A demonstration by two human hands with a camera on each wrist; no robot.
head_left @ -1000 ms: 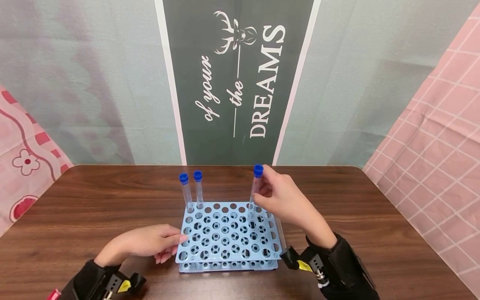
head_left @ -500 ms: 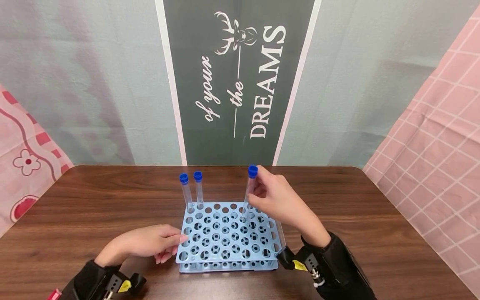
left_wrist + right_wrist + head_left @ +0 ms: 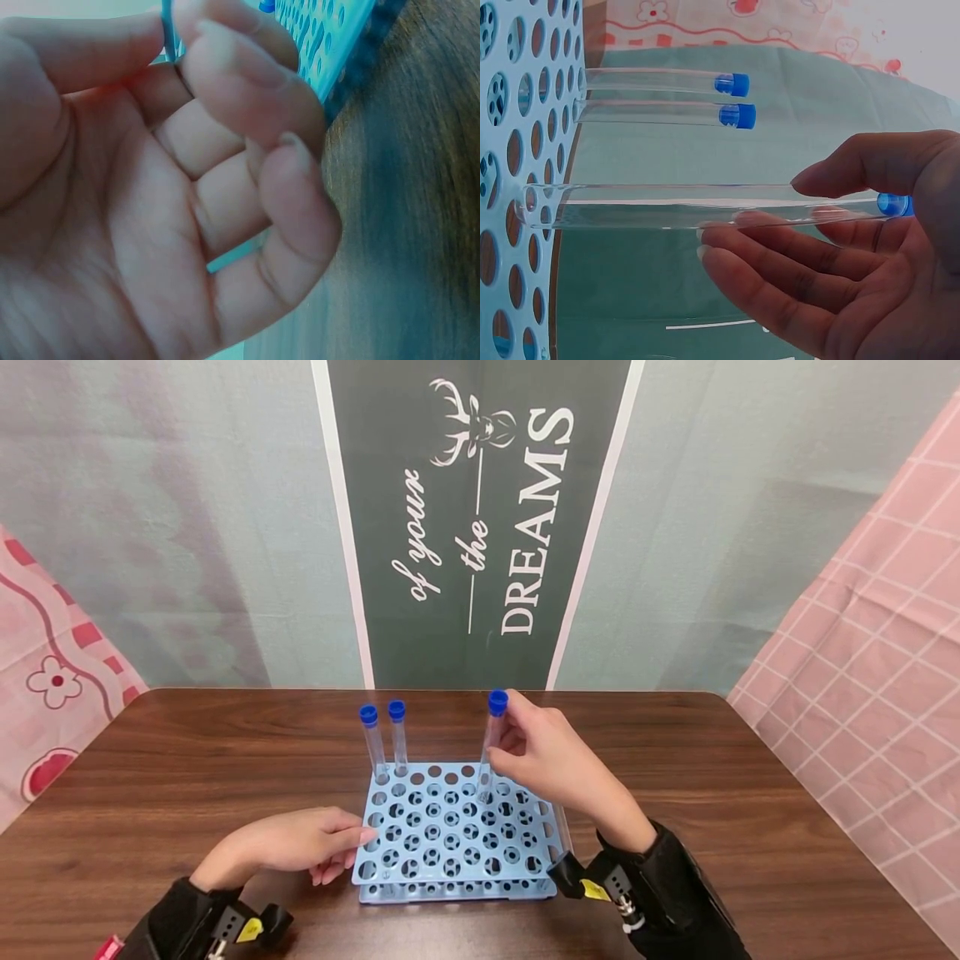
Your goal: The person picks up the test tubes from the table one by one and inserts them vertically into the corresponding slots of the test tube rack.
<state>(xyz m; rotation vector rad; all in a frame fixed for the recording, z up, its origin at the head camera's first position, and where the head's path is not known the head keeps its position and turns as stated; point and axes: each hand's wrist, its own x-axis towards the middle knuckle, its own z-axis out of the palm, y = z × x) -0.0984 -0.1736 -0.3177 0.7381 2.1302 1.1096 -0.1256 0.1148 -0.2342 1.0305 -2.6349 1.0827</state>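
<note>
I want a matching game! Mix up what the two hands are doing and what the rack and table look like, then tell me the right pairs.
Things:
1. left hand
2. rack
3. right hand
4. table

Clues:
A. brown, with a wood grain
B. holds a tube with a blue cap
C. holds an edge of something light blue
D. light blue and full of round holes

Right pairs: 1-C, 2-D, 3-B, 4-A

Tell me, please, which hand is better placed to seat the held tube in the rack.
The right hand, probably: it pinches the blue-capped test tube, lower end at the test tube rack; the left hand grips the rack's edge.
</note>
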